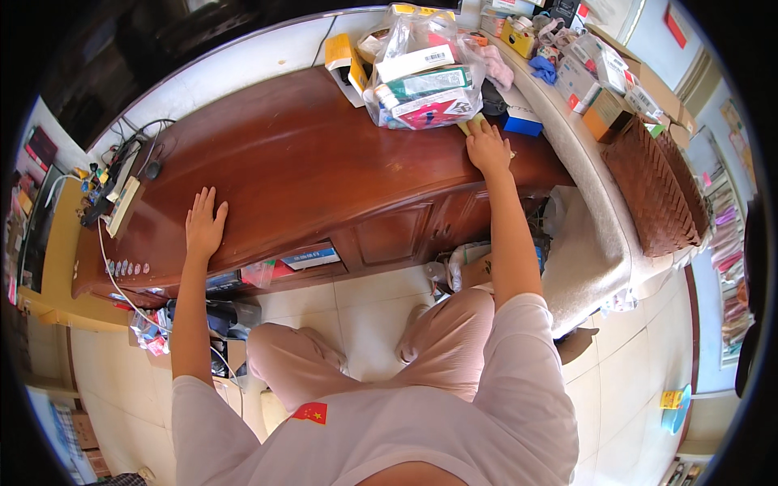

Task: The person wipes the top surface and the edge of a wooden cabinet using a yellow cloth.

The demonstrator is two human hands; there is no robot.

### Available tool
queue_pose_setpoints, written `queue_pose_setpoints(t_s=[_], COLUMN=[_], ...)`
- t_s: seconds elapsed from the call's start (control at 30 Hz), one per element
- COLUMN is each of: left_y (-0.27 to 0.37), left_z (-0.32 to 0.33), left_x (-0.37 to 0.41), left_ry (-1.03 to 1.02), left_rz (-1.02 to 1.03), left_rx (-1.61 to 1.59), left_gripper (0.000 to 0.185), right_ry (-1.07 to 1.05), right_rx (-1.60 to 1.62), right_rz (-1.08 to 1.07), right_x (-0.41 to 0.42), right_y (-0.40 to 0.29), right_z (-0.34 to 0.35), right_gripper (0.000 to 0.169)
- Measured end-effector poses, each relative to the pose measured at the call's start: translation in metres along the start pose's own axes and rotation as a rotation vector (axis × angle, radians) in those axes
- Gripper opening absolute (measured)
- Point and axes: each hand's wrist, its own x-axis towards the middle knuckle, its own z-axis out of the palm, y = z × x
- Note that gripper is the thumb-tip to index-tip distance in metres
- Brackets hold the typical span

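My left hand (205, 228) rests palm down near the front edge of a glossy reddish-brown wooden cabinet (292, 164), thumb apart and nothing in it. On the far right of that top, my right hand (490, 146) presses on a yellow cloth (471, 125), most of which is hidden under the palm and fingers. Just beyond the cloth stands a clear plastic bag (374, 115) packed with boxes, among them a green-and-white box (428, 84). A blue-and-white box (523, 121) lies right of my right hand.
Left of the cabinet top are a power strip (123, 206) and tangled cables. An open yellow carton (346, 64) stands at the back. On the right, a covered sofa arm (583, 182) carries a woven basket (650, 188) and several boxes. A television (182, 54) hangs behind.
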Motion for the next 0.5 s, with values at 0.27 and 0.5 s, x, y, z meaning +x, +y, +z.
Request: queue_pose_setpoints(t_s=[0.27,0.5], left_y=[0.004,-0.013], left_z=[0.003,0.005], left_x=[0.005,0.004], left_ry=[-0.007,0.007], left_rz=[0.008,0.019], left_rx=[0.0,0.021], left_gripper=[0.058,0.058], right_ry=[0.068,0.08], right_rx=[-0.026,0.208], right_rz=[0.054,-0.153], right_x=[0.023,-0.035], right_y=[0.007,0.01], right_z=[0.016,-0.008], right_gripper=[0.042,0.038])
